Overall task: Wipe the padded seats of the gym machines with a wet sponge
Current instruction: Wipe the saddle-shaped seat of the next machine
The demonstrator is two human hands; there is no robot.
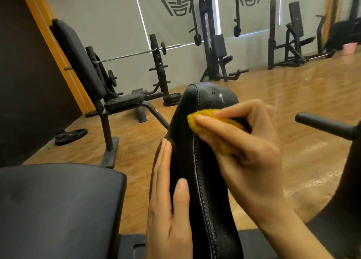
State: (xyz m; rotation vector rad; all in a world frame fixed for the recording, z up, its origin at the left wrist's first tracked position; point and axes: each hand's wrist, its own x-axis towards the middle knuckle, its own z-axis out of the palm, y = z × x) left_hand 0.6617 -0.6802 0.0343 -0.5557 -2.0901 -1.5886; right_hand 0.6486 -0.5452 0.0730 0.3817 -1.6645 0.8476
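Black and pebbled, the padded seat [197, 161] stands on edge close below the camera, a line of pale stitching down its rim and a small whitish smear near its top. Left of that seam the left hand [168, 210] lies flat and spread against the pad, while right of it the right hand [248, 151] pinches a mustard-yellow sponge [207, 128] onto the leather (fingers hide most of it). Beyond the seat, a grey emblem [175, 4] on the blind is cut off, with no readable lettering.

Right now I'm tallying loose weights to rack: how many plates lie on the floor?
3 at least: one by the left wall, one partly hidden behind the incline bench, and a stack beside the barbell rack. Others may be hidden.
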